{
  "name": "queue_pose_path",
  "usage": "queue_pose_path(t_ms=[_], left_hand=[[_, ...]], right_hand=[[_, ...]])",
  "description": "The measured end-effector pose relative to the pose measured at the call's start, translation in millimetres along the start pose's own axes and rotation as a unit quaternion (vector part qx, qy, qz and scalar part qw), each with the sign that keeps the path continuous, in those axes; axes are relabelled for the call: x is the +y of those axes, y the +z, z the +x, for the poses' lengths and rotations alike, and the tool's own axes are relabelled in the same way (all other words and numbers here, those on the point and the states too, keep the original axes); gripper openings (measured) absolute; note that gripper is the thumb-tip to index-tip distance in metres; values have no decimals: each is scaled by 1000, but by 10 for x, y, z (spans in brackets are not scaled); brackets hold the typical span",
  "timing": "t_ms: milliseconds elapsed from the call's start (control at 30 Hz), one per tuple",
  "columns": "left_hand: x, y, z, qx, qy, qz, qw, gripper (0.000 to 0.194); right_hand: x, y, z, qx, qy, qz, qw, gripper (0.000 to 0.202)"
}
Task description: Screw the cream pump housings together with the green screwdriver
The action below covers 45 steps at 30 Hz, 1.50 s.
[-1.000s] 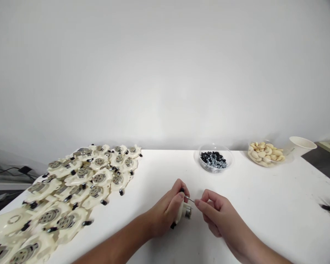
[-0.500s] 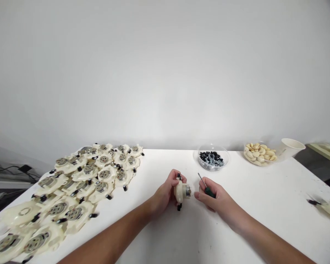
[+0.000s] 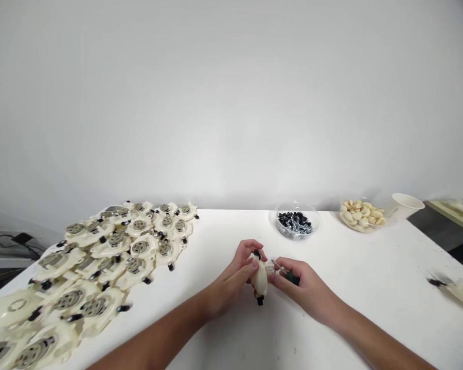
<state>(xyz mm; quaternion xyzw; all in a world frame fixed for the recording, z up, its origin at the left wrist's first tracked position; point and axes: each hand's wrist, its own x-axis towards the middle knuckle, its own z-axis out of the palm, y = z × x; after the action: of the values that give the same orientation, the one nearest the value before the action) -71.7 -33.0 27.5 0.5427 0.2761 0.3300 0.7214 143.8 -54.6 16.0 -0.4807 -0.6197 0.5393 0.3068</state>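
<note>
Near the table's middle, my left hand (image 3: 235, 272) is closed around a cream plastic motor housing (image 3: 260, 278) held on edge. Black rubber pieces stick out at its top and bottom. My right hand (image 3: 303, 282) grips a screwdriver with a dark green handle (image 3: 292, 278), its metal shaft slanting up to the left. The right fingertips are close beside the motor side of the housing; whether they touch it I cannot tell. The motor is largely hidden behind the housing and fingers.
Several similar motor housings (image 3: 141, 247) crowd the left of the white table (image 3: 216, 231). Behind my hands stands a clear bowl of black pieces and screws (image 3: 295, 223). Farther right are a tub of cream-coloured round parts (image 3: 362, 213), a paper cup (image 3: 405, 206) and another housing (image 3: 461, 293).
My left hand has turned the housing, so its motor side faces more away from me. My right hand has brought the screwdriver closer to it. The view has shifted slightly.
</note>
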Motion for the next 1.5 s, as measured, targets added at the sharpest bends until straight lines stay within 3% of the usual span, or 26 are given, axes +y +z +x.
queue_pose_path(t_ms=[133, 233, 533, 733, 1000, 1200, 1267, 1333, 1367, 1500], left_hand=[[21, 35, 11, -7, -13, -13, 1000, 31], [-31, 20, 44, 29, -13, 3, 999, 28], [-53, -104, 83, 112, -28, 182, 976, 32], [-29, -106, 97, 109, -20, 243, 964, 32], [20, -232, 145, 117, 26, 358, 926, 24], [105, -487, 152, 222, 38, 352, 909, 31], [206, -605, 130, 246, 32, 399, 883, 31], [348, -711, 87, 222, -2, 567, 793, 32], [424, -757, 61, 210, -9, 601, 771, 31], [653, -908, -22, 171, -25, 662, 729, 24]], right_hand=[[37, 4, 9, -24, -27, 49, 998, 41], [77, 1, 20, -11, -35, 76, 996, 43], [129, -78, 45, 62, -61, 24, 996, 45], [104, -104, 67, 72, -60, 25, 995, 45], [91, -113, 75, 51, -66, -68, 994, 34], [137, -174, 124, 55, -59, -34, 996, 31], [158, -180, 141, 58, -63, -30, 996, 34], [174, -176, 149, 58, -67, -27, 996, 37], [179, -172, 148, 57, -69, -26, 996, 38], [178, -166, 118, 54, -74, -25, 996, 38]])
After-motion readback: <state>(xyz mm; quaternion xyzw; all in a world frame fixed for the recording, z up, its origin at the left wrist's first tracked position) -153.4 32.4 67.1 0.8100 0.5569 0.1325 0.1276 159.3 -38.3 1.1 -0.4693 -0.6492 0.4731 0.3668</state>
